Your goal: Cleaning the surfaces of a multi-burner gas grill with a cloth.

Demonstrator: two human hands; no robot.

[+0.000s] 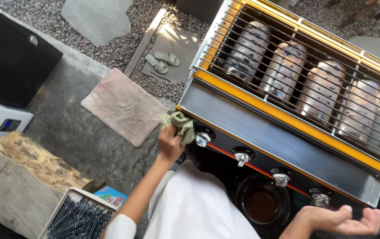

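My left hand (169,142) grips a crumpled green cloth (180,124) and presses it against the left front corner of a yellow and steel gas grill (261,132), beside the first silver knob (202,139). My right hand (341,220) hovers palm up with fingers apart near the grill's lower right front, just below another knob (321,200). It holds nothing. A wire grate (305,75) covers several cylindrical burners.
A dark round bowl (261,204) sits below the knobs. A tray of dark skewers (80,218) and a wooden log (22,177) lie at the lower left. A reddish mat (123,106), green sandals (162,61) and gravel lie beyond.
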